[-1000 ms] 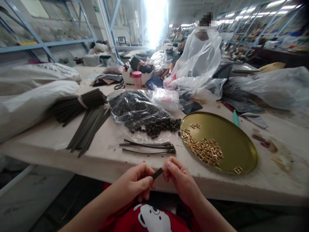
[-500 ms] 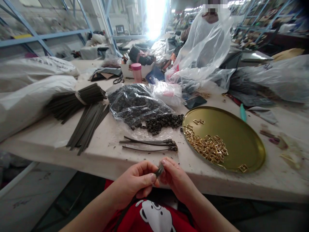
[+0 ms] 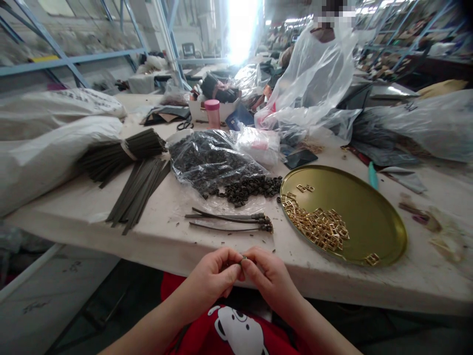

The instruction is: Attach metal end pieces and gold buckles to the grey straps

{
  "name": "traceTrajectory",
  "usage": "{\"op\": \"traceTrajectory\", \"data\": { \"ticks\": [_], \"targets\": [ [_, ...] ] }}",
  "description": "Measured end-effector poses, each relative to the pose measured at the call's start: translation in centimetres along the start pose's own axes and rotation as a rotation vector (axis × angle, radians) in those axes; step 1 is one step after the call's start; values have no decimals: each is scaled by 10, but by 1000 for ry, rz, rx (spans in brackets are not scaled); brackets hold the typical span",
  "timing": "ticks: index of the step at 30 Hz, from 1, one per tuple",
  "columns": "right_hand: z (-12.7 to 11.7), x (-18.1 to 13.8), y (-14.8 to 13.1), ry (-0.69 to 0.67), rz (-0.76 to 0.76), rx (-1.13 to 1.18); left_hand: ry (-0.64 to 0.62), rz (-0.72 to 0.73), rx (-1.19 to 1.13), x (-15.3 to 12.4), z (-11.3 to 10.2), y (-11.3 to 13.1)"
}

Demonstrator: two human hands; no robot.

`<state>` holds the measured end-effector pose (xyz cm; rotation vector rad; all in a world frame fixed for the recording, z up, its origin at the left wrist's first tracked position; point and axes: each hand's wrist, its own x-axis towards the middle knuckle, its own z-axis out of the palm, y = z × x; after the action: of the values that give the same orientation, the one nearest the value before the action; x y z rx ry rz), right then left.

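Note:
My left hand point(image 3: 214, 273) and my right hand point(image 3: 268, 276) meet at the near table edge, fingertips pinched together on the end of a thin dark strap point(image 3: 243, 259), most of it hidden by the fingers. Just beyond lie a few finished dark straps point(image 3: 229, 221) with small loops at their right ends. A pile of small dark loops point(image 3: 251, 188) spills from a clear bag point(image 3: 210, 160). To the right, a round gold tray point(image 3: 369, 217) holds several small gold buckles point(image 3: 320, 228).
Loose and bundled dark strips point(image 3: 129, 172) lie at the left beside large white sacks point(image 3: 48, 143). A pink-lidded cup point(image 3: 213, 112), a phone point(image 3: 301, 159) and plastic bags crowd the back. A person wrapped in clear plastic point(image 3: 314, 74) sits across the table.
My hands have closed together. The strap end that stuck out between them a second ago is now nearly covered by my fingertips. The view has shifted slightly.

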<state>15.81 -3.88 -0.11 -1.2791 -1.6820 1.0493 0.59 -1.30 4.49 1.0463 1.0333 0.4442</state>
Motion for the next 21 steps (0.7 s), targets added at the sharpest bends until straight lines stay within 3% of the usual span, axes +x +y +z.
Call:
{"op": "traceTrajectory", "data": {
  "ticks": [10, 15, 21],
  "targets": [
    [3, -5, 0, -60, -138, -223, 25, -63, -71, -10, 1, -8],
    [-5, -5, -5, -220, -124, -245, 20, -94, -64, -12, -1, -12],
    [2, -2, 3, -208, -108, -292, -23, -131, -125, -12, -6, -10]
  ]
}}
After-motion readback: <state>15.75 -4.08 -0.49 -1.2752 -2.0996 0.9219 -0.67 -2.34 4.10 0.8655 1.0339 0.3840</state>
